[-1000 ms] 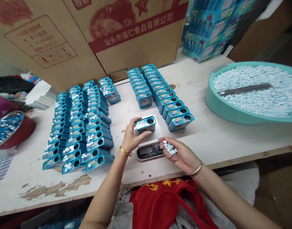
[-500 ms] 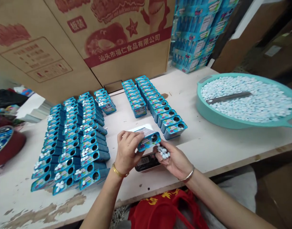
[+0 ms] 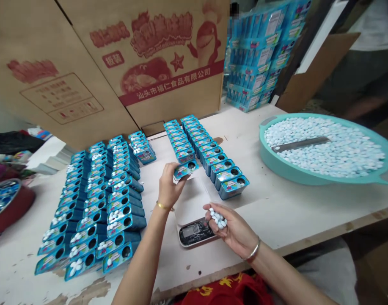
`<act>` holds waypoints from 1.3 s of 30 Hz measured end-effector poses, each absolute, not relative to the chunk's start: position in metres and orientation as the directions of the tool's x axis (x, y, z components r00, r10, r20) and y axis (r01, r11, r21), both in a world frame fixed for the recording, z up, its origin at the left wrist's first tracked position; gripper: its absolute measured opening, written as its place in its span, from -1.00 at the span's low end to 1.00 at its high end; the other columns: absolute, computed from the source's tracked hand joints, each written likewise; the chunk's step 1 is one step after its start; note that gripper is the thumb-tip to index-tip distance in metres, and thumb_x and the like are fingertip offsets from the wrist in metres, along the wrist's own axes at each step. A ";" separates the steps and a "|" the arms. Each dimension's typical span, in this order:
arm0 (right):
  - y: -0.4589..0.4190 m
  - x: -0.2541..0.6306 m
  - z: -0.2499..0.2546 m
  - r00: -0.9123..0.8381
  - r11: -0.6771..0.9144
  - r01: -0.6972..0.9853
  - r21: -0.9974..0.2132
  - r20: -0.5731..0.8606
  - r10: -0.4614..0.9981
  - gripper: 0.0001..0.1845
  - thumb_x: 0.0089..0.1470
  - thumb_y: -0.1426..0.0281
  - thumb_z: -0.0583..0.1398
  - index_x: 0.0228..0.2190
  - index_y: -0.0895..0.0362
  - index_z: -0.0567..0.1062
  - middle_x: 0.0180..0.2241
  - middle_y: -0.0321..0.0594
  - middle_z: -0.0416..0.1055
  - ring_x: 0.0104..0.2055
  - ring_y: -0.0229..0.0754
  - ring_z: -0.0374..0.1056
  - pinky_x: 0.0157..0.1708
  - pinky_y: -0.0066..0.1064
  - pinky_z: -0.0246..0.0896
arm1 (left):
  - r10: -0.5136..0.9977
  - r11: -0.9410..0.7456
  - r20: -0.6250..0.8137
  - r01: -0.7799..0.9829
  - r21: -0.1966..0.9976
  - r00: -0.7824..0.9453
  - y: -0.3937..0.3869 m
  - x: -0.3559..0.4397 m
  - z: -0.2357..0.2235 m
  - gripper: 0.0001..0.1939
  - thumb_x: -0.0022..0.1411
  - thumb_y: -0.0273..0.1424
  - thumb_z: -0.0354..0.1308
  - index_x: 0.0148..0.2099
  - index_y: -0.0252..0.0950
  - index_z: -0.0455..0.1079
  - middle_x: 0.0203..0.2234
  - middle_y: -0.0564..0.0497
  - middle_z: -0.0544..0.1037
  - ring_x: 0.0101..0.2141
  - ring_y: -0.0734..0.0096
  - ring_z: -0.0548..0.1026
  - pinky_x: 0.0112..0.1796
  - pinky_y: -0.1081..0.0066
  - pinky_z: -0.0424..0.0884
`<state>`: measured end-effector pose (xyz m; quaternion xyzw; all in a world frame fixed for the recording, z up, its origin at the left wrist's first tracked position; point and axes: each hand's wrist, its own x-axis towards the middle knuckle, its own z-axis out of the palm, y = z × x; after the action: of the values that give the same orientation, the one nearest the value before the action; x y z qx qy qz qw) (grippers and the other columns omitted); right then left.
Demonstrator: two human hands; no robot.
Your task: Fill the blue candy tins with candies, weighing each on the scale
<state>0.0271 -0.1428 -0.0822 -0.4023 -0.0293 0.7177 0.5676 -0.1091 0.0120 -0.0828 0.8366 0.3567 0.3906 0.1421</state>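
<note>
My left hand [image 3: 171, 186] grips a blue candy box [image 3: 186, 169] with a round dark hole in its top, holding it above the back of a white digital scale [image 3: 194, 199]. The box is close to the front of a row of similar boxes [image 3: 182, 148]. My right hand [image 3: 228, 224] is cupped, palm up, around a small heap of pale candies [image 3: 218, 218]. It hovers over the right front of the scale, beside the black display panel [image 3: 196, 232].
Left on the table stand rows of blue boxes [image 3: 101, 203], many topped with loose candies. A second row [image 3: 224, 167] is right of centre. At right sits a turquoise basin [image 3: 289, 173] of candies with a metal strip [image 3: 301, 144]. Large cartons [image 3: 168, 97] and wrapped stacks [image 3: 254, 72] stand behind.
My left hand has carried the candy box up and away from my right hand, off toward the back row. My right hand has lowered slightly, still cupping candies. The scale is now uncovered.
</note>
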 end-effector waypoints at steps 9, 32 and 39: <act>-0.149 0.044 -0.110 0.046 -0.335 -0.752 -0.568 -0.552 0.833 -0.69 -0.20 0.25 0.36 -0.43 0.21 0.52 -0.55 -0.29 0.32 -0.69 -0.49 0.04 -0.75 -0.62 -0.29 | 0.787 -0.593 0.411 0.750 0.293 0.461 0.068 -0.084 -0.113 -0.56 0.03 -0.19 0.28 -0.06 -0.22 0.35 -0.20 -0.10 0.33 -0.15 0.16 0.33 -0.17 0.24 0.25; -0.122 0.071 -0.154 -0.131 -0.526 -0.305 -0.794 -0.512 0.849 -0.40 -0.14 0.15 0.29 -0.09 0.25 0.48 -0.65 -0.34 0.32 -0.77 -0.46 0.02 -0.73 -0.55 -0.32 | 0.932 -0.342 0.066 0.925 -0.164 0.356 0.130 -0.161 -0.030 -0.86 0.14 -0.44 0.06 -0.31 -0.33 0.44 -0.11 -0.21 0.37 -0.01 0.02 0.27 0.01 0.08 0.07; -0.111 0.050 -0.155 -0.261 -0.555 -0.177 -0.813 -0.505 0.823 -0.40 -0.10 0.22 0.24 -0.02 0.26 0.44 -0.66 -0.40 0.28 -0.77 -0.45 0.04 -0.74 -0.53 -0.27 | 0.746 -0.666 -0.210 0.709 -0.232 0.632 0.009 -0.144 0.014 -0.76 0.26 -0.32 -0.04 -0.21 -0.31 0.41 -0.23 -0.11 0.40 -0.25 0.23 0.43 -0.30 0.33 0.29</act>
<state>0.0500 -0.1112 -0.1552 -0.5008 -0.3223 0.7257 0.3446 -0.1440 0.0090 0.0140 0.9010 0.4038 -0.1450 -0.0637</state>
